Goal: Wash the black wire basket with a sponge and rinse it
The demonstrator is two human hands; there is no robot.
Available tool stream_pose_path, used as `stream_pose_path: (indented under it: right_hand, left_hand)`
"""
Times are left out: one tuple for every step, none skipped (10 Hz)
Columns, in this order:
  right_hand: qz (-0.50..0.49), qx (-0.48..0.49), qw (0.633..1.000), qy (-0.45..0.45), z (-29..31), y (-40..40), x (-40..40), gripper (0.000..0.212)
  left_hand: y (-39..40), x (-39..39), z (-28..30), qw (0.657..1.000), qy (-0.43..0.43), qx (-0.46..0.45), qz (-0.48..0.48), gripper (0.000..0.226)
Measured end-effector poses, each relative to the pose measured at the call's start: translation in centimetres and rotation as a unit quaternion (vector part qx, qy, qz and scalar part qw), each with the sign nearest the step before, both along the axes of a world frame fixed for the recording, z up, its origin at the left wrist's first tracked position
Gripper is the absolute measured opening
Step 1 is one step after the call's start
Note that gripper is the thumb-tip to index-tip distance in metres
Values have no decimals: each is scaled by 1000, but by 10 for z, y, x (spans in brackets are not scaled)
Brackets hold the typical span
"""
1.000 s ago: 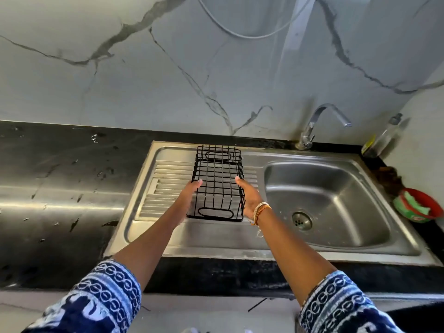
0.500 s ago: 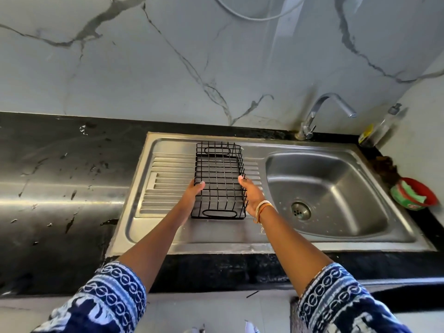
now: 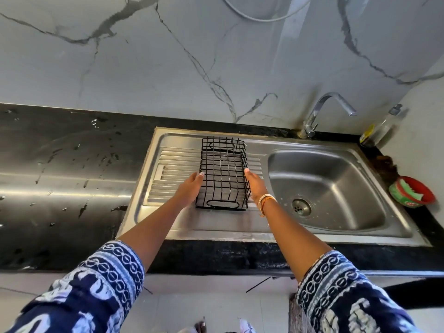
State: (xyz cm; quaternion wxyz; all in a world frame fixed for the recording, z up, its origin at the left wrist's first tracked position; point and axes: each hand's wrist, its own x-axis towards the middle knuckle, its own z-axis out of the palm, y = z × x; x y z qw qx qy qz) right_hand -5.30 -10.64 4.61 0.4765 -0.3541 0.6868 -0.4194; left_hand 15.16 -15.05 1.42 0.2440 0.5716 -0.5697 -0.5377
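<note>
Basket parked on the drainboard, sink bowl just right of it

Your black wire basket [image 3: 222, 175] sits left of the sink bowl [image 3: 329, 188]; left hand [image 3: 189, 188] and right hand [image 3: 255, 185] flank it, each grip flat against a side, fingers straight.

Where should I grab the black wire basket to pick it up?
Hold the black wire basket by its two long side walls, one hand from each side, as the left hand and right hand are placed now. It is long and narrow, sitting flat on the drainboard, so side holds should keep it level. The oval handle loops at each end would probably work too.
</note>
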Motion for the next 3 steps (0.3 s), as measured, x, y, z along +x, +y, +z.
stream_pose_path:
  right_hand:
    - [23, 9, 995, 97, 4, 9, -3, 57]
    - [65, 25, 975, 209, 14, 31, -4, 59]
    - [108, 6, 963, 246, 22, 50, -7, 61]
  left_hand:
    - [14, 7, 14, 995, -83, -55, -13, 59]
    - [40, 11, 46, 980, -145, -125, -61, 58]
    - [58, 11, 62, 967, -168, -173, -79, 56]
